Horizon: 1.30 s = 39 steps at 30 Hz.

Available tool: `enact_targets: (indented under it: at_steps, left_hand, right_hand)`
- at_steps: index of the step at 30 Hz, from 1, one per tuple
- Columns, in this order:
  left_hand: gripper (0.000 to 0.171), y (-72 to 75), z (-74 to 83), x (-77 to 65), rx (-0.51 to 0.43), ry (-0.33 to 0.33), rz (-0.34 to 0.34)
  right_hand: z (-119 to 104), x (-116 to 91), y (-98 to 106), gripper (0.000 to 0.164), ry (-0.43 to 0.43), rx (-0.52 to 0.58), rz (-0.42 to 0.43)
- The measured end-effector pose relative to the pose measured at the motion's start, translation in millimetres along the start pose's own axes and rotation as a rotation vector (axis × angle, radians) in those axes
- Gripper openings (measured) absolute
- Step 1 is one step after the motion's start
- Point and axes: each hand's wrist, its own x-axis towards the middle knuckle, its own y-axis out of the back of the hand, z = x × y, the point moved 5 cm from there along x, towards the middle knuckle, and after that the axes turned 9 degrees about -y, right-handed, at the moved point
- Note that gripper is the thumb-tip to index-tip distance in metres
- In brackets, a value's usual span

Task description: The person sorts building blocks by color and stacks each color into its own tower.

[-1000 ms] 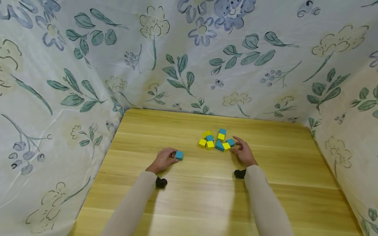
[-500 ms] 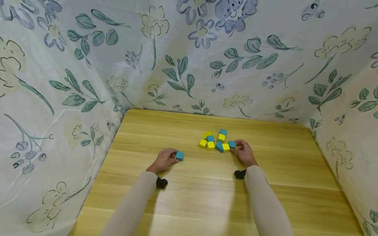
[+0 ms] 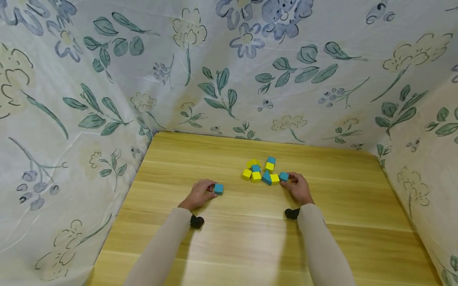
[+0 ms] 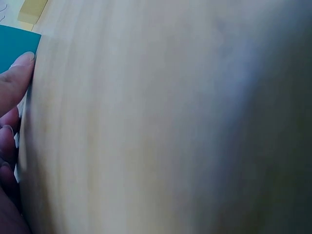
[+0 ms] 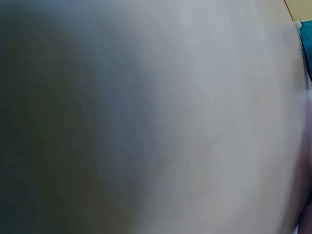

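My left hand (image 3: 200, 194) pinches a blue block (image 3: 218, 188) between thumb and fingers, left of the other blocks. The left wrist view shows the thumb against that block's side (image 4: 17, 46). On the right, my right hand (image 3: 300, 188) grips another blue block (image 3: 284, 176) by its right side. Just left of it lie a yellow block (image 3: 274, 179) and a blue triangular block (image 3: 266, 178). Only a sliver of the gripped blue block (image 5: 306, 46) shows at the edge of the right wrist view.
Further left is a cluster of yellow cubes (image 3: 247, 174) around a blue block (image 3: 255, 168). Behind the triangle, a yellow block (image 3: 270, 167) touches a blue one (image 3: 271, 160). Floral cloth (image 3: 214, 79) walls the wooden table (image 3: 243, 246) at the back and sides.
My right fingers have closed onto the blue block. It has turned and slid slightly right, away from the yellow block beside it. The left hand keeps its hold in the same place.
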Motion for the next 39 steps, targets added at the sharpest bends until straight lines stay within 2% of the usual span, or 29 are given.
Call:
enact_targets:
  at_steps: [12, 17, 21, 26, 33, 39]
  left_hand:
    - [0.028, -1.6, -0.9, -0.6, 0.006, 0.011, -0.004]
    - [0.031, -1.2, -0.1, -0.8, 0.009, 0.014, -0.015]
    - [0.034, -0.1, 0.5, -1.4, 0.015, 0.006, -0.013]
    - [0.037, 0.7, 0.2, -2.7, 0.019, 0.003, -0.007]
    - [0.037, 1.0, 1.1, -3.2, 0.015, -0.003, -0.003]
    - [0.035, 0.6, 1.1, -2.1, 0.017, 0.009, -0.018]
  right_hand:
    - [2.9, -8.9, 6.0, 0.054, -0.042, 0.106, 0.022]
    - [-1.7, -20.5, 9.3, 0.055, -0.047, 0.148, 0.094]
    - [-9.4, -31.1, 5.2, 0.051, -0.001, 0.187, 0.150]
    - [-24.9, -45.6, -9.2, 0.046, 0.070, 0.226, 0.154]
    - [-46.9, -63.0, -38.5, 0.042, 0.100, 0.255, 0.143]
    - [-64.6, -76.9, -72.1, 0.040, 0.140, 0.221, 0.080]
